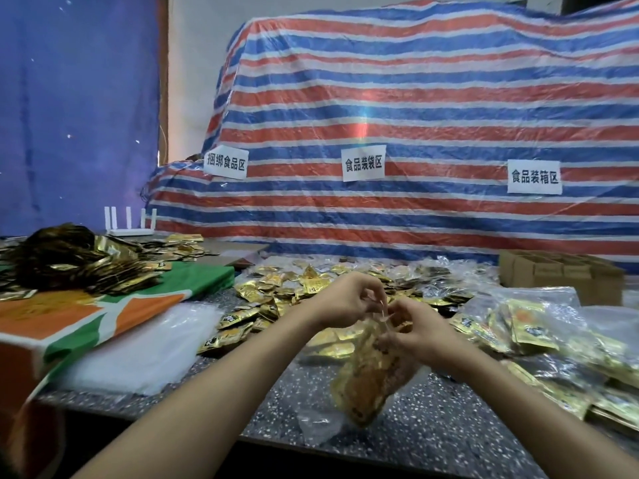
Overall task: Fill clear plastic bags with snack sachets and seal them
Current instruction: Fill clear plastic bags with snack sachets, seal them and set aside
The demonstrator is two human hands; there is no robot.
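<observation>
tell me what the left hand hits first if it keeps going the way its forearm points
Probably the loose sachets heaped past it; the left hand, pinching the bag, aims just beyond the right hand. Depth is unclear; it might pass above them.

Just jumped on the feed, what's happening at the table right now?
A person holds a clear bag full of gold sachets above the speckled table, left hand and right hand both pinching its mouth, apparently sealing it. Behind it lie loose sachets; filled bags are piled to the right.
</observation>
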